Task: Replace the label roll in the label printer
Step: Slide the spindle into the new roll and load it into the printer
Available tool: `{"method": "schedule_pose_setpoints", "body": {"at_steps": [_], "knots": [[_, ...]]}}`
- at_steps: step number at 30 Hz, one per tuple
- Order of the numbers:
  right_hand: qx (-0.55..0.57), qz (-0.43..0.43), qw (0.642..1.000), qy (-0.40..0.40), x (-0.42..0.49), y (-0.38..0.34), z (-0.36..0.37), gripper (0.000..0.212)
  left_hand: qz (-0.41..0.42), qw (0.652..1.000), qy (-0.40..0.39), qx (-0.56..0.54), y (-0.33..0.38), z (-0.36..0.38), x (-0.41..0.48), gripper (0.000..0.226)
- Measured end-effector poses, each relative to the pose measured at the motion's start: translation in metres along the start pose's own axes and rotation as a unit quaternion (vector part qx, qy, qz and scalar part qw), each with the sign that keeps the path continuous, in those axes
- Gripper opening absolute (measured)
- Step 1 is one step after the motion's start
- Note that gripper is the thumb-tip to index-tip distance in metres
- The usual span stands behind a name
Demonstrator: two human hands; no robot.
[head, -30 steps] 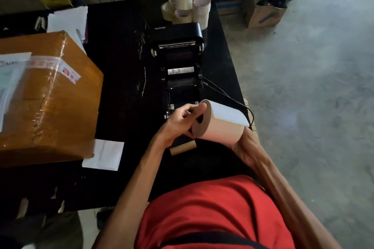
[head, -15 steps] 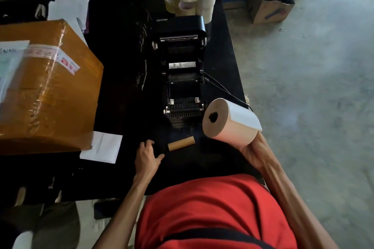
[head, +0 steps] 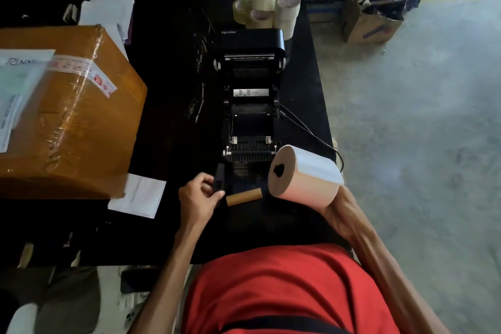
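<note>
The black label printer (head: 252, 116) lies open on the black table (head: 173, 89), lid tipped back, its roll bay bare. A full white label roll (head: 303, 176) is held up by my right hand (head: 334, 209) from below, just right of the printer's front, its core hole facing me. My left hand (head: 199, 199) grips a short black spindle (head: 219, 180) beside the printer's front left corner. A bare brown cardboard core (head: 244, 197) lies on the table between my hands.
A large taped cardboard box (head: 67, 116) fills the left of the table, with a white paper slip (head: 138, 196) by its near corner. Several tape rolls (head: 268, 5) stand behind the printer. A cable (head: 306, 130) runs off the right edge. An open carton (head: 371, 13) sits on the floor.
My left hand left the label roll, dropped to the table, then moved right and picked up the black spindle. My right hand kept the roll, shifting it slightly right.
</note>
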State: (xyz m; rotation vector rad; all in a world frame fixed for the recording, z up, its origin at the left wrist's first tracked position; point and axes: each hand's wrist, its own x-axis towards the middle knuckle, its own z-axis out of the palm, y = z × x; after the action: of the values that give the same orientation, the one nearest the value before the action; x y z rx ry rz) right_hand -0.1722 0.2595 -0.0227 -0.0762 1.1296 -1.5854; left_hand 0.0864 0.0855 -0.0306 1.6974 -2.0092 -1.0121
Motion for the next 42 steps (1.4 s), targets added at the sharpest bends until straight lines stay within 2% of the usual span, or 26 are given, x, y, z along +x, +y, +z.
{"method": "schedule_pose_setpoints", "body": {"at_steps": [3,6,12,14,17,19,21,24,25,27,32,39,40,42], "knots": [[-0.014,0.006,1.0,0.006,0.008,0.005,-0.006,0.033,0.111,0.992,-0.012,-0.063,0.06,0.003,-0.016,0.036],[-0.023,-0.001,1.0,0.009,0.014,0.007,-0.006,0.035,0.217,0.973,-0.027,-0.068,0.1,0.009,-0.024,0.037],[-0.019,-0.036,0.999,-0.006,0.015,-0.002,-0.005,0.034,0.297,0.949,-0.085,-0.068,0.108,0.005,-0.021,0.046],[-0.013,-0.04,0.999,-0.022,0.015,-0.003,-0.006,0.036,0.286,0.95,-0.076,-0.103,0.112,0.006,-0.022,0.036],[-0.007,-0.047,0.998,-0.037,0.016,-0.004,-0.006,0.038,0.223,0.96,-0.06,-0.161,0.117,0.005,-0.021,0.022],[-0.012,-0.049,0.998,-0.04,0.015,-0.006,-0.003,0.039,0.16,0.961,-0.081,-0.211,0.117,0.004,-0.019,0.02],[-0.015,-0.062,0.997,-0.048,0.013,-0.011,0.002,0.04,0.1,0.947,-0.117,-0.281,0.117,0.003,-0.017,0.022],[-0.021,-0.076,0.995,-0.069,0.004,-0.025,0.015,0.077,0.046,0.914,-0.17,-0.366,0.116,-0.002,-0.015,0.025],[-0.027,-0.08,0.994,-0.072,0.001,-0.03,0.021,0.083,0.039,0.904,-0.186,-0.383,0.115,-0.004,-0.014,0.026],[-0.033,-0.091,0.992,-0.077,-0.004,-0.038,0.028,0.082,0.041,0.892,-0.205,-0.401,0.116,-0.008,-0.012,0.032],[-0.027,-0.099,0.991,-0.091,-0.009,-0.049,0.038,0.091,0.062,0.886,-0.203,-0.413,0.123,-0.016,-0.01,0.043],[-0.03,-0.102,0.989,-0.104,-0.011,-0.057,0.045,0.078,0.046,0.88,-0.195,-0.429,0.124,-0.022,-0.017,0.042],[-0.028,-0.102,0.99,-0.096,-0.01,-0.055,0.044,0.071,0.041,0.883,-0.193,-0.427,0.124,-0.022,-0.018,0.045],[-0.032,-0.107,0.99,-0.086,-0.009,-0.051,0.041,0.044,0.036,0.886,-0.19,-0.421,0.124,-0.022,-0.021,0.047]]}}
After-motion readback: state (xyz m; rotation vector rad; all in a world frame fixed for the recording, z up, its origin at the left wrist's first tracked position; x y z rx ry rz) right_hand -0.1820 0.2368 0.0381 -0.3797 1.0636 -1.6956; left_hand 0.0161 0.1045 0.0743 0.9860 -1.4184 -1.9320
